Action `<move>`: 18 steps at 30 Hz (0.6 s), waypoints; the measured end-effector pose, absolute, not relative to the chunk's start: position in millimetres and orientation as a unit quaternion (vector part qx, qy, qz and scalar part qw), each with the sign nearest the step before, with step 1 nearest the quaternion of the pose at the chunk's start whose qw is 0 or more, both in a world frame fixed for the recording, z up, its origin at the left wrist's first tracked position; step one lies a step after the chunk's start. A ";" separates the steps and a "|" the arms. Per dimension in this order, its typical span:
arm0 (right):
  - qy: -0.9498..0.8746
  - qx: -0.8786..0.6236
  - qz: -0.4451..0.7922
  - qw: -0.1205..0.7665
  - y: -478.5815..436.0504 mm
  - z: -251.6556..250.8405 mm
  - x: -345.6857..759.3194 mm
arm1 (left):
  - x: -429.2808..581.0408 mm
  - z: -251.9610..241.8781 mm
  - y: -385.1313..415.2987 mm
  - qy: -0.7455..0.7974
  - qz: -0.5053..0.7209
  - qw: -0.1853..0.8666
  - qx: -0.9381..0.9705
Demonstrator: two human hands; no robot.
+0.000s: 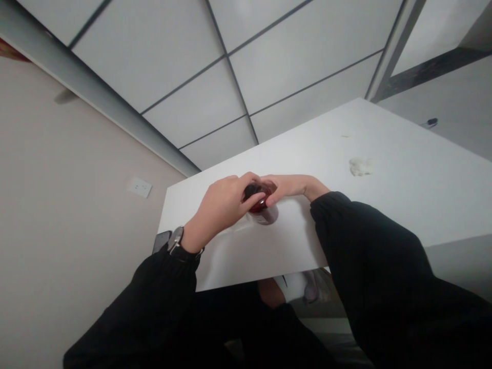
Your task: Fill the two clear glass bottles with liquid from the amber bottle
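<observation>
On the white table (403,195), left hand (221,207) and right hand (290,187) clasp one dark red container (259,205)

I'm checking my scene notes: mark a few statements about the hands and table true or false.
The left hand and right hand both grip a small dark red jar on the white table. True.
The watch is on the right wrist. False: the watch is on the left wrist.
A white crumpled lump lies on the table, apart from the hands. True.
The sleeves are white. False: the sleeves are black.
</observation>
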State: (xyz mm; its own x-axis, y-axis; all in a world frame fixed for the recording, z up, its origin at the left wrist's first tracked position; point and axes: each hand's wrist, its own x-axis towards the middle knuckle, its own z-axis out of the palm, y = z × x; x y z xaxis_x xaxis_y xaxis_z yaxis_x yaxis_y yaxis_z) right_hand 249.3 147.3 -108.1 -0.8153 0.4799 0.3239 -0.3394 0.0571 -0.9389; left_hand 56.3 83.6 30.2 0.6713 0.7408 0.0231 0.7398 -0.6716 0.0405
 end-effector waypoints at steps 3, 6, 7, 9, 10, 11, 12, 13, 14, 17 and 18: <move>-0.666 -0.056 0.680 0.300 148.1 -109.2 250.5 | 64.8 31.4 78.7 0.417 -0.007 -0.024 0.909; -0.668 -0.058 0.678 0.301 147.9 -107.4 251.6 | 60.1 38.1 71.1 0.425 -0.021 0.024 0.905; -0.668 -0.058 0.678 0.300 147.5 -106.4 251.8 | 57.4 40.1 69.5 0.427 -0.021 0.040 0.903; -0.669 -0.057 0.679 0.298 146.5 -104.5 252.0 | 54.5 42.4 68.7 0.430 -0.019 0.036 0.902; -0.670 -0.056 0.678 0.297 146.1 -103.8 252.1 | 55.1 42.5 69.5 0.433 -0.020 0.017 0.901; -0.671 -0.056 0.677 0.296 145.8 -103.4 252.2 | 57.2 42.0 70.9 0.440 -0.021 -0.009 0.898; -0.673 -0.057 0.675 0.296 145.7 -103.4 252.3 | 60.2 41.0 72.5 0.447 -0.022 -0.035 0.894; -0.676 -0.059 0.673 0.296 145.9 -103.7 252.2 | 63.8 40.0 74.0 0.451 -0.023 -0.057 0.890; -0.678 -0.061 0.670 0.295 146.2 -104.4 252.1 | 67.2 39.0 75.2 0.451 -0.024 -0.073 0.889; -0.680 -0.066 0.668 0.295 147.7 -107.6 251.3 | 71.4 38.3 75.7 0.424 -0.027 -0.074 0.902; -0.679 -0.066 0.668 0.295 148.1 -108.5 251.0 | 70.1 38.8 74.9 0.417 -0.029 -0.057 0.907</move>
State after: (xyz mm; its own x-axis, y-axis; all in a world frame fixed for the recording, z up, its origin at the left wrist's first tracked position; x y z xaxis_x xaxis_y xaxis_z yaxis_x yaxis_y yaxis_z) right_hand 251.0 148.1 -108.5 -0.8169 0.4849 0.3123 -0.3043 0.0976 -0.9476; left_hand 70.1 74.9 38.8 0.6503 0.7597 -0.0052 0.7530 -0.6455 -0.1274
